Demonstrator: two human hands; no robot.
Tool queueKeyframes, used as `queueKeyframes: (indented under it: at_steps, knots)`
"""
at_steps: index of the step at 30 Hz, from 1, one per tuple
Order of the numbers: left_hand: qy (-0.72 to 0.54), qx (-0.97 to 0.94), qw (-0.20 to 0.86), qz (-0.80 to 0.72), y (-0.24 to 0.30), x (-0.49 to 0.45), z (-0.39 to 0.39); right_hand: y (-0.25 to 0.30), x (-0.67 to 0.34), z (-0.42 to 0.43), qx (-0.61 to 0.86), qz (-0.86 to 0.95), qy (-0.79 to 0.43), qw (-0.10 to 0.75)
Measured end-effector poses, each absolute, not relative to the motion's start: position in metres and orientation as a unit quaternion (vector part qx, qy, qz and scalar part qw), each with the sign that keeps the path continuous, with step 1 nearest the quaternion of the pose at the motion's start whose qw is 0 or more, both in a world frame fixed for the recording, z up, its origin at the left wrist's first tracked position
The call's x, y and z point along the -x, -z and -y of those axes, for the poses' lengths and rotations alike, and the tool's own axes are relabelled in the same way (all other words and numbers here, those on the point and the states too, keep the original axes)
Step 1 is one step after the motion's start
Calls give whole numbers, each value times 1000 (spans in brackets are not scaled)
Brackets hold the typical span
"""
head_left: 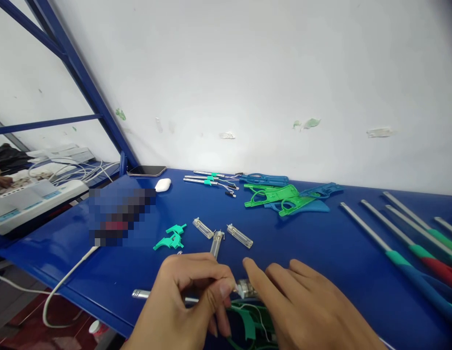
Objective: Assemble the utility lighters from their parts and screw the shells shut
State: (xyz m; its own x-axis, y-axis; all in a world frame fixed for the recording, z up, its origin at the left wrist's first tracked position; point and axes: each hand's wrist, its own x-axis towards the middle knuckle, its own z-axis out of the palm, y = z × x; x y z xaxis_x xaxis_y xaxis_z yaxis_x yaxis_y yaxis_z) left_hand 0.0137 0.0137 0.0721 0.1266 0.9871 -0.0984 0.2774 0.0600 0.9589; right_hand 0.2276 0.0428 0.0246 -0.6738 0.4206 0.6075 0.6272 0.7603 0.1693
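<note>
My left hand is closed in a pinch, its thumb and forefinger meeting beside a small clear plastic part with a whitish end. What lies between those fingertips is too small to make out. My right hand curls over the other end of the clear part and hides most of it. Beneath both hands is a green plastic handle shell with a thin white wire across it. A metal tube sticks out to the left behind my left hand. Ahead lie loose clear plastic parts and teal trigger-shaped pieces.
Metal tubes with teal clips and wires lie near the wall, beside blue and green handle shells. Long-tubed, coloured-handled tools fill the right. A phone, white case and cable lie left; another person's hand shows far left.
</note>
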Motion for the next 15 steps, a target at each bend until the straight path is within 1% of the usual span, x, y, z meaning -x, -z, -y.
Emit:
queueKeyframes:
  at_steps: [8,15]
  knots:
    - [-332,-564,508,-560,-61,-11,-6,-35,-228,-51,282,893,182,301]
    - [-314,-586,508,-548,-64,-15,-6,-30,-232,-51,282,895,166,305]
